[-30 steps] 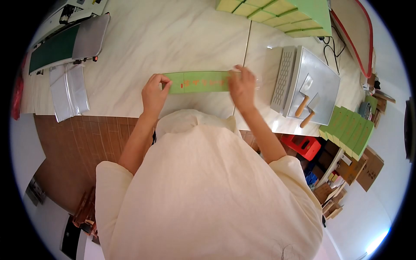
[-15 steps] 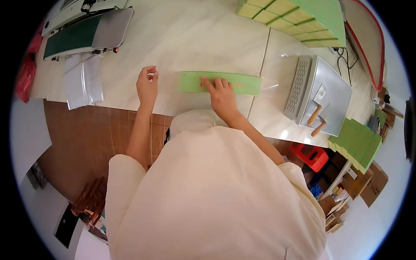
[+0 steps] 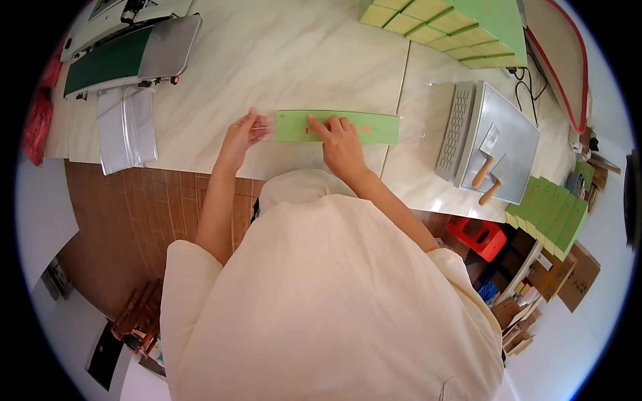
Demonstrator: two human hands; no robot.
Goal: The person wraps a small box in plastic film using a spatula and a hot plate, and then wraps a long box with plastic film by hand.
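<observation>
A long, flat green box [image 3: 374, 132] with small orange-red markings lies crosswise on the table in front of me. Clear plastic film [image 3: 266, 125] extends past its left end, and glints of film show beyond the right end too. At that left end, my left hand [image 3: 243, 136] is closed on the film, thumb and fingers together. The fingers of my right hand [image 3: 340, 144] lie on top of the box, index finger stretched out to the left and the others slightly bent, without wrapping around it.
Clear plastic sleeves [image 3: 127, 127] hang over the table edge at left, below a machine with a green belt [image 3: 107, 63]. At right, two wooden-handled scrapers [image 3: 487, 164] lie on a metal-topped device [image 3: 511, 134]. Green boxes [image 3: 461, 30] are stacked at the back.
My left hand has moved slightly right and down to the film at the box's left end and closed on it. My right hand stays on the box.
</observation>
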